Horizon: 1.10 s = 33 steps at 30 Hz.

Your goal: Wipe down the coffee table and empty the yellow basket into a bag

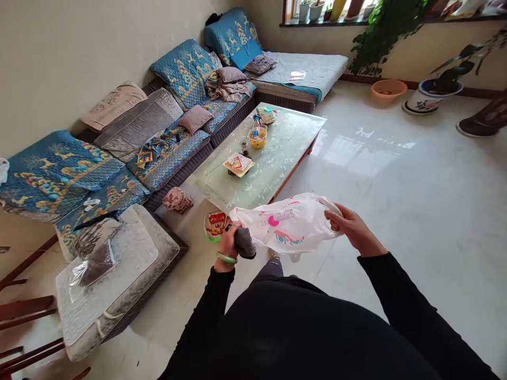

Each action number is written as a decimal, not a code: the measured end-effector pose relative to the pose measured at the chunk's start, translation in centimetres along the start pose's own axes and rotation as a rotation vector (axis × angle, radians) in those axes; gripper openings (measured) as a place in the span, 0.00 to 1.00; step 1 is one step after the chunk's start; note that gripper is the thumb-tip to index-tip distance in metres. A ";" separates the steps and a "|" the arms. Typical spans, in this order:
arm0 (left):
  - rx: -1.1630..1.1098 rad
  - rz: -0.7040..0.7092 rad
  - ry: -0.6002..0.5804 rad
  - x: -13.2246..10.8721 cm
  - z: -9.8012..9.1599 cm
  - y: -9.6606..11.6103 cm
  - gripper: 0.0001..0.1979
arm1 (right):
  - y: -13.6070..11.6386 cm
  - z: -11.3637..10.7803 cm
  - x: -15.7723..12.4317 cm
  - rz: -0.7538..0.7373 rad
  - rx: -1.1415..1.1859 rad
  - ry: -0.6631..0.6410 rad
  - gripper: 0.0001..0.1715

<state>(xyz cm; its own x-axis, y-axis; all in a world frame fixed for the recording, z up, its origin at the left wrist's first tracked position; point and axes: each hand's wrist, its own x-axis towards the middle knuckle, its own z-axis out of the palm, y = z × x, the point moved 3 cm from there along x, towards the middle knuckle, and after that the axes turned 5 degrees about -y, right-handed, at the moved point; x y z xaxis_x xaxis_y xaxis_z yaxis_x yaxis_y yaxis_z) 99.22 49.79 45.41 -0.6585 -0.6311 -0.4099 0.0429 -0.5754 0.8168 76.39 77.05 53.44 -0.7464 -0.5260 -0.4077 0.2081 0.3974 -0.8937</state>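
Whole room in view: L-shaped sofa (59,174) in blue quilted covers along the left wall and round the far end, glossy white tile floor (420,221) across the right. At the far end, windowsill (325,24) with potted plants; far right, glazed planter (431,100) and orange basin (388,88) on the floor. Mid-room, low glass worktop (287,140) on a red-brown frame, carrying yellow basket (258,138), small printed box (267,114) and a stack of printed cards (237,163), grouped along its sofa side, likely for reach from the seats. Near left, loose grey seat cushion (106,274) with clear plastic bag (93,264) lying on it. Off the near corner of the worktop, patterned pouch (177,200) on the floor; round printed tub (215,226) just beyond the left hand (228,245).

Nearest, white plastic carrier bag (283,227) with pink print, stretched in the air between both hands, the sideways pull apparently keeping it spread. Left fingers (233,232) curled tight round grey cloth (244,243), left edge of the bag right against that fist; extra pinch on the plastic impossible to tell. Right hand (354,228) at the bag's right handle, fingers (335,217) narrow, hooked on the plastic. Green bangle (227,258) on the left wrist.
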 end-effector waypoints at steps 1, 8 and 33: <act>-0.003 0.007 -0.001 2.2 1.5 0.4 0.19 | -0.7 -1.1 2.1 0.000 -0.017 0.013 0.34; -0.030 0.051 -0.030 16.2 12.8 3.2 0.16 | -5.1 -9.4 16.7 -0.012 -0.090 0.099 0.28; -0.156 -0.006 0.492 52.0 25.8 -4.0 0.16 | -10.3 -12.2 75.8 0.112 -0.636 -0.442 0.39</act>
<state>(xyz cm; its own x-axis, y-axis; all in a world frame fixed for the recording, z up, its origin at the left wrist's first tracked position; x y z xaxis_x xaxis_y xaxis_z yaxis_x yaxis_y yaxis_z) 45.46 32.71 31.29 -0.2289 -0.7760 -0.5877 0.1765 -0.6268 0.7589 9.96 42.26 34.08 -0.3932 -0.6549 -0.6454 -0.2342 0.7501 -0.6184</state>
